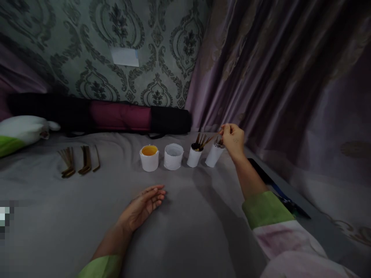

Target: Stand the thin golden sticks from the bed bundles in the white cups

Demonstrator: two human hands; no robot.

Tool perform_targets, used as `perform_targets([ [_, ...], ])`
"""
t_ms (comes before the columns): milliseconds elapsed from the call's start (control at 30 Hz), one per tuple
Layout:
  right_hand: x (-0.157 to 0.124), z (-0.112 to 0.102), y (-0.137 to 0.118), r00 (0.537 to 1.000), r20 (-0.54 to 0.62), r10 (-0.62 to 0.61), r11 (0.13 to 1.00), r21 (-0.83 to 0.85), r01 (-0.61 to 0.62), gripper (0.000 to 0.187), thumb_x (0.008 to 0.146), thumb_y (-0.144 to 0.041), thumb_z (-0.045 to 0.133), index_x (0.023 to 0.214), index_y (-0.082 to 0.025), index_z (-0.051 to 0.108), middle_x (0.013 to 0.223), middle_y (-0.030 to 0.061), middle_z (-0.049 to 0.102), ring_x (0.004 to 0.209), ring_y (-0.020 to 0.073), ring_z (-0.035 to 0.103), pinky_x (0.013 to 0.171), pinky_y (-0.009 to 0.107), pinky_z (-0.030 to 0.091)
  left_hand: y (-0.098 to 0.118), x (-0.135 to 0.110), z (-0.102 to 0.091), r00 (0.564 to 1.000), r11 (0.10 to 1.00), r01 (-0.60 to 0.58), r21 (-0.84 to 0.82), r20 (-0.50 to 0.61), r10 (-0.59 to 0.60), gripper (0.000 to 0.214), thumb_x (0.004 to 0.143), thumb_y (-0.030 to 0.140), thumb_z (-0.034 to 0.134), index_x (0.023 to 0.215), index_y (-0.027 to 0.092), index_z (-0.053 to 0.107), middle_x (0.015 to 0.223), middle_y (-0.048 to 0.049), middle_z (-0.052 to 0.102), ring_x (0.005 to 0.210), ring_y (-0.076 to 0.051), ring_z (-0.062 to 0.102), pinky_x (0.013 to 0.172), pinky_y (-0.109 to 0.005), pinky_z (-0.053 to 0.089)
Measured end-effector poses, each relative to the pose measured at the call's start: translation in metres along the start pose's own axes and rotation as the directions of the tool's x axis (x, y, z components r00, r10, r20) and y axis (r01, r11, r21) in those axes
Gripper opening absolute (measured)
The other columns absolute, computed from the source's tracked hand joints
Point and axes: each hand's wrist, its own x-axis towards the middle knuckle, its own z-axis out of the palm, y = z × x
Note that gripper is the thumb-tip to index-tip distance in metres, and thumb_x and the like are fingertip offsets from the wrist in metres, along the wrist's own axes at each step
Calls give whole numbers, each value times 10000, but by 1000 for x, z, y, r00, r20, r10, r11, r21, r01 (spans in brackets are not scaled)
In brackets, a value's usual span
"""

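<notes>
My right hand [233, 139] is raised at the right, fingers pinched on a thin brown stick [209, 139]. The stick slants down to the left, its lower end over the mouth of a narrow white cup [193, 158]. That cup holds several dark thin sticks upright. Just under my right hand, another narrow white cup [213, 156] leans to the right with thin sticks showing at its rim. My left hand [143, 206] rests palm sideways on the grey cloth, fingers extended and holding nothing. Beyond it stand a white tub with yellow inside [150, 161] and a white tub with a pale grey inside [173, 159].
At the left lie two bunches of brown sticks with bent ends [68, 166] and a single bent stick [97, 159]. A black and maroon long bag [121, 116] lies along the wall. A white and green plush [21, 131] is far left; a dark flat object [262, 170] lies behind my right forearm.
</notes>
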Motion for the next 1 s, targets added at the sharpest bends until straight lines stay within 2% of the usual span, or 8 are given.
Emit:
perform_targets([
  [333,-11,11,5,996,81,-22,998,-49,26,310,820,-342,359,770,-166,609,616,37,622,606,160,572,587,280,404,0,2,-1,1000,1000,1,0,11,-1,214,769,120,544,976,99,591,876,-98,643,694,-103,599,632,-195,500],
  [1000,-32,28,17,975,222,28,997,-83,-9,309,826,-342,343,771,-170,594,619,36,629,586,153,578,592,269,403,2,-1,2,1000,1000,2,-10,2,-2,188,768,103,537,943,106,606,843,-84,652,676,-96,601,623,-188,498],
])
